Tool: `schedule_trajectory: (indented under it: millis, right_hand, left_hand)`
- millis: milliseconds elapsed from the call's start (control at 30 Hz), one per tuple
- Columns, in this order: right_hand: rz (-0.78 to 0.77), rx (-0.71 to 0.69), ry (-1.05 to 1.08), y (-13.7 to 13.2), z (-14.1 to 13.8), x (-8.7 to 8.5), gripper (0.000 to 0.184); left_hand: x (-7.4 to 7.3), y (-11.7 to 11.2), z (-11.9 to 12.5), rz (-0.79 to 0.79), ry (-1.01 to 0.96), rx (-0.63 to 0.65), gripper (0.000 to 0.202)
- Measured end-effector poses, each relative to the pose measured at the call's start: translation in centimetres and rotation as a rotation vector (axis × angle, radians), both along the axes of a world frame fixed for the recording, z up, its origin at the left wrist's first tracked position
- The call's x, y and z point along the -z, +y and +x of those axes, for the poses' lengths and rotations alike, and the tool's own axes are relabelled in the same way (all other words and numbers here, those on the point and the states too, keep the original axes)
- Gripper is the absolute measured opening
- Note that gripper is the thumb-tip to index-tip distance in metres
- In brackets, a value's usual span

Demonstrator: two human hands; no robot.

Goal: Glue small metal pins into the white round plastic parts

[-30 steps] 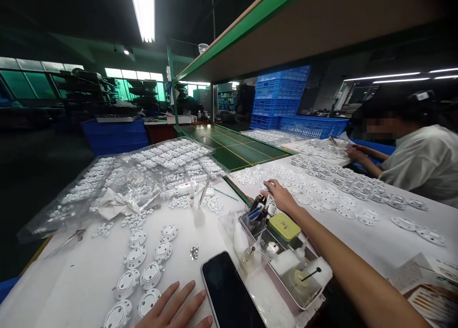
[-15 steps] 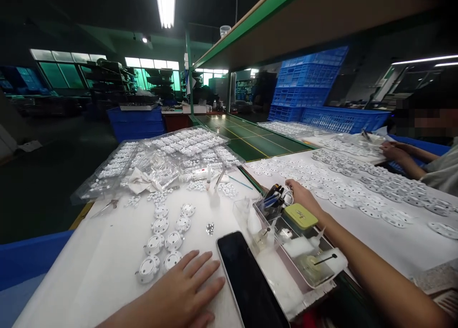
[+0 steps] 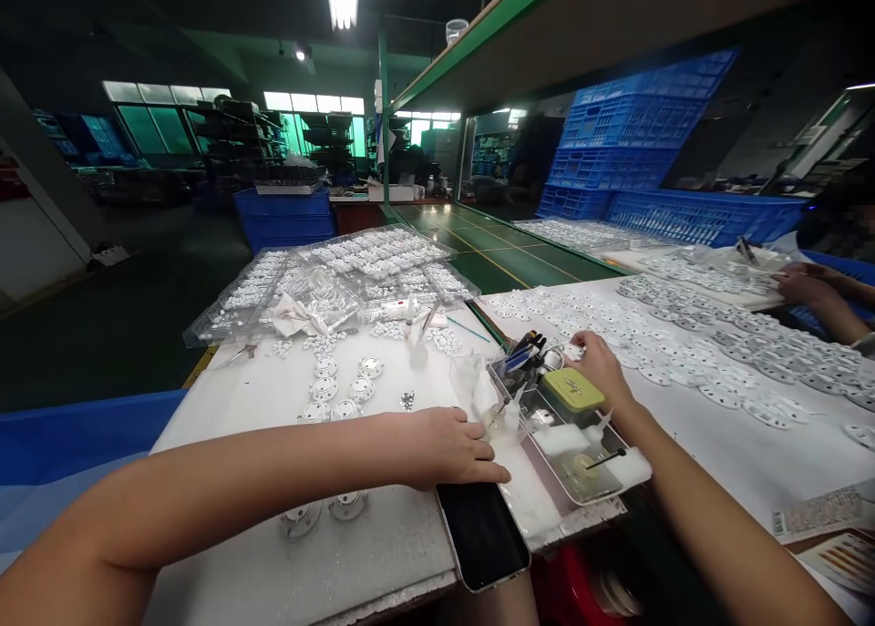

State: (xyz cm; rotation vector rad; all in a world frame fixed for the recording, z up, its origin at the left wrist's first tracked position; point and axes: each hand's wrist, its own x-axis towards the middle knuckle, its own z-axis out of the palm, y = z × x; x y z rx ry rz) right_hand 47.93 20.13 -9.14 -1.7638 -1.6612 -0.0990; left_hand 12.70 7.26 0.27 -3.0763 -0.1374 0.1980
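Note:
My left hand (image 3: pixel 458 448) lies across the upper end of a black-screened smartphone (image 3: pixel 482 535), palm down with its fingers stretched out towards the tool tray. Under and around my left forearm, white round parts with dark holes (image 3: pixel 324 387) stand in two rows. Beyond the tray, my right hand (image 3: pixel 598 362) has its fingers closed at the edge of a white disc (image 3: pixel 572 353). Many similar flat white discs (image 3: pixel 646 353) are spread beside that hand. A small heap of shiny metal bits (image 3: pixel 407 399) lies beyond my left hand.
The divided tray (image 3: pixel 567 489) holds pens, bottles and a yellow-green tin (image 3: pixel 572 389). Bagged white parts (image 3: pixel 383 252) are piled at the back left. Blue crates (image 3: pixel 615 152) stand behind. Another person's hands (image 3: pixel 810 284) work at the far right. A green-edged shelf (image 3: pixel 478 38) hangs overhead.
My left hand has moved right and away from me, from beside the phone to over its upper end. My right hand has a white disc at its fingers. The view has shifted.

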Motion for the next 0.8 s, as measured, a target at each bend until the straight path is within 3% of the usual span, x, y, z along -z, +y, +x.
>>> schedule_trajectory:
  millis: [133,300,400,467,533,600,700,800]
  right_hand:
    - [0.115,0.094,0.167,-0.8,-0.3,-2.5,0.032]
    - [0.451,0.104,0.344,-5.4,-2.1,-9.3,0.044]
    - [0.723,0.009,0.345,-11.0,-5.6,-13.0,0.048]
    - [0.857,-0.243,0.309,-15.1,-9.5,-14.2,0.046]
    - [0.757,-0.425,0.256,-18.7,-14.5,-13.8,0.044]
    - [0.562,-0.609,0.040,-21.2,-19.9,-11.8,0.035]
    - [0.316,-0.878,-0.100,-22.6,-26.9,-6.4,0.023]
    - [0.415,-0.994,-0.405,-22.6,-31.5,-1.2,0.019]
  left_hand:
    - [0.0,0.2,0.9,-0.026,0.080,-0.015,0.062]
    - [0.1,0.2,0.1,-0.028,0.097,-0.054,0.074]
    - [-1.1,0.2,-3.1,-0.159,-0.021,-0.085,0.065]
    - [-2.3,0.3,-6.2,-0.355,-0.222,-0.195,0.048]
    - [-3.4,0.4,-9.3,-0.489,-0.430,-0.380,0.033]
    - [-4.0,0.6,-11.8,-0.529,-0.646,-0.536,0.027]
    - [-4.1,0.7,-13.5,-0.575,-0.840,-0.621,0.029]
    - [-3.9,0.5,-13.8,-0.746,-0.869,-0.583,0.031]
